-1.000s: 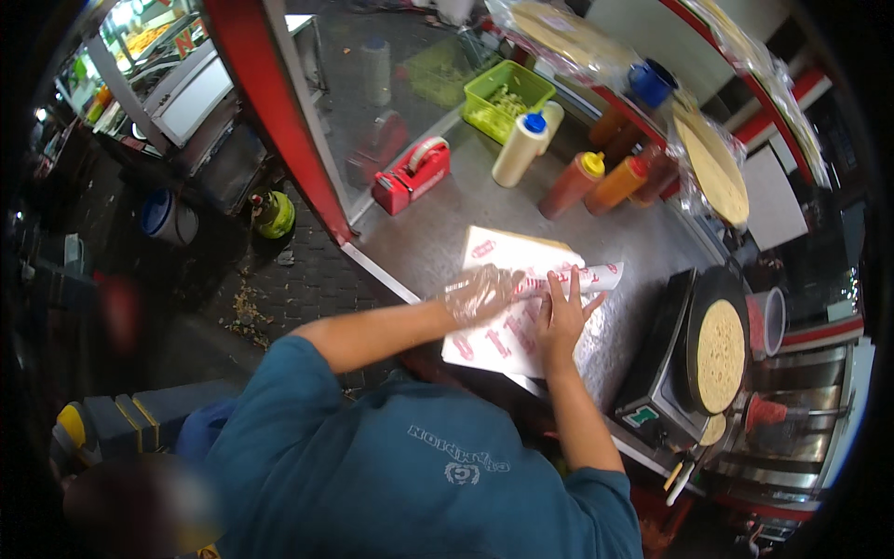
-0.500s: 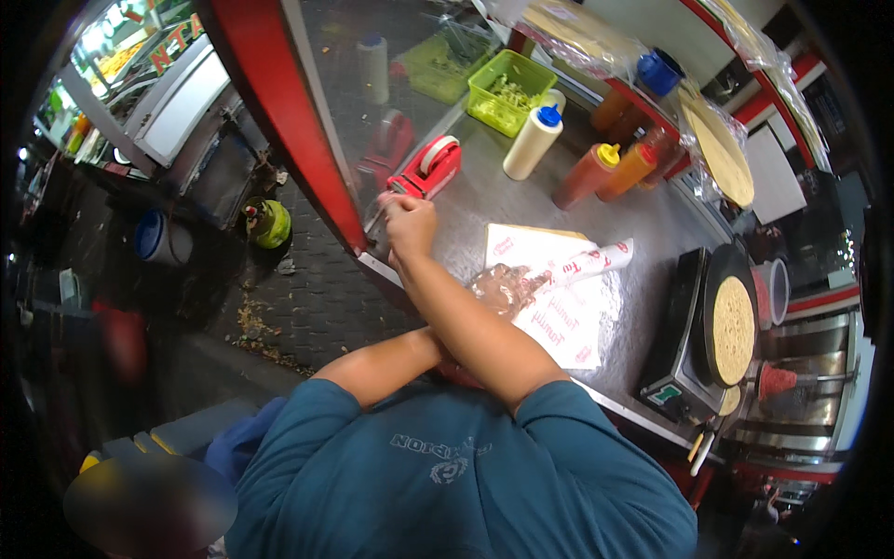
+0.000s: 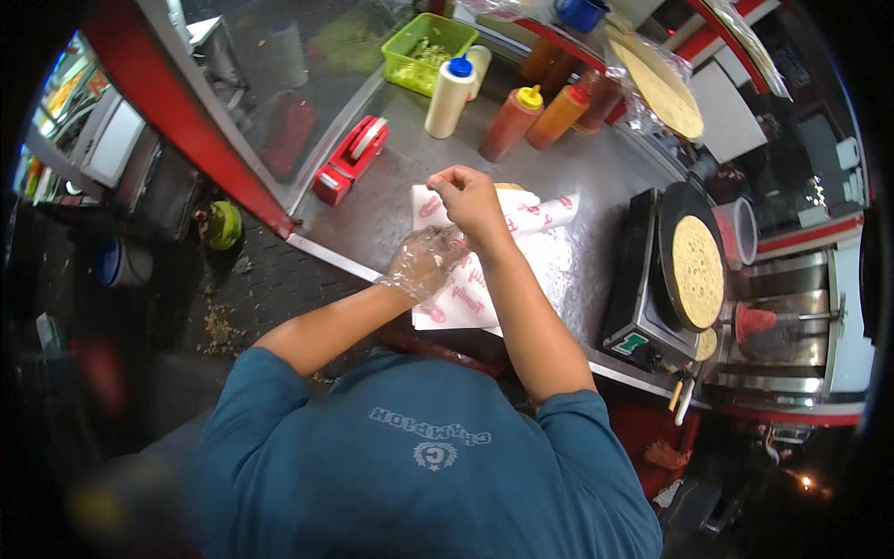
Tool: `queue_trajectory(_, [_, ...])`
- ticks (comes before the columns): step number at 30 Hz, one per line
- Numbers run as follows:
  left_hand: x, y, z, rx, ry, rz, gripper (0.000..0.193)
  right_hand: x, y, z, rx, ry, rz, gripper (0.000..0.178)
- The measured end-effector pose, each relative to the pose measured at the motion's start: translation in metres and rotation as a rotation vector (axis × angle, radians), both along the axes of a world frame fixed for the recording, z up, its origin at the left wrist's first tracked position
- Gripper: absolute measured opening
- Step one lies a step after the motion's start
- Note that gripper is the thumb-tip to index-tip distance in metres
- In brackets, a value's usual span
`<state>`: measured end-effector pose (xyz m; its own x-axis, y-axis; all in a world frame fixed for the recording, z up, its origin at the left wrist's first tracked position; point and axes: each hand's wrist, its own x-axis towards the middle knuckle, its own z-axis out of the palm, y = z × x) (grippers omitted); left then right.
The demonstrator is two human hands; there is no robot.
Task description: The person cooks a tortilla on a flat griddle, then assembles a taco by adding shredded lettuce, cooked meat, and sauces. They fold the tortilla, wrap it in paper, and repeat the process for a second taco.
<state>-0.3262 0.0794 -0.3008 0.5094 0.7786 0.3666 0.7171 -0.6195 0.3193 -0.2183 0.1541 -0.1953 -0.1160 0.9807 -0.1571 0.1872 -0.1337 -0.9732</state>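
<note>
My left hand (image 3: 424, 264), in a clear plastic glove, is closed around the near-left end of a paper-wrapped roll (image 3: 548, 216). The roll lies slantwise over a stack of printed white paper sheets (image 3: 456, 310) on the metal counter. Bare and raised just above the left hand, my right hand (image 3: 473, 207) has thumb and forefinger pinched together. Whatever sits in that pinch is too small to make out. A red tape dispenser (image 3: 352, 160) with a white roll stands to the left, apart from both hands.
Squeeze bottles, one white with a blue cap (image 3: 449, 101), others red and orange (image 3: 512, 124), stand at the back. Behind them is a green tub (image 3: 396, 56) of shredded greens. On the right, a flatbread (image 3: 698, 273) lies on a black griddle (image 3: 667, 256). A red post (image 3: 177, 112) borders the left.
My right hand has left the tape dispenser and moved right, over the paper stack. My arms have uncrossed. The view has shifted, and the left hand stays on the wrapped roll.
</note>
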Motion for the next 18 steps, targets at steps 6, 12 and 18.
queue_trajectory(6, [0.001, -0.002, -0.018, -0.039, 0.015, -0.060, 0.059, -0.102, -0.027, 0.004, -0.397, 0.441, 0.078, 0.010])
queue_trajectory(12, [0.002, -0.002, 0.016, -0.228, 0.051, -0.020, 0.058, -0.207, -0.046, -0.051, -0.471, 0.646, 0.019, 0.009])
queue_trajectory(18, [-0.004, -0.009, 0.020, -0.176, 0.047, -0.018, 0.073, -0.205, -0.037, -0.096, -0.481, 0.375, -0.137, 0.008])
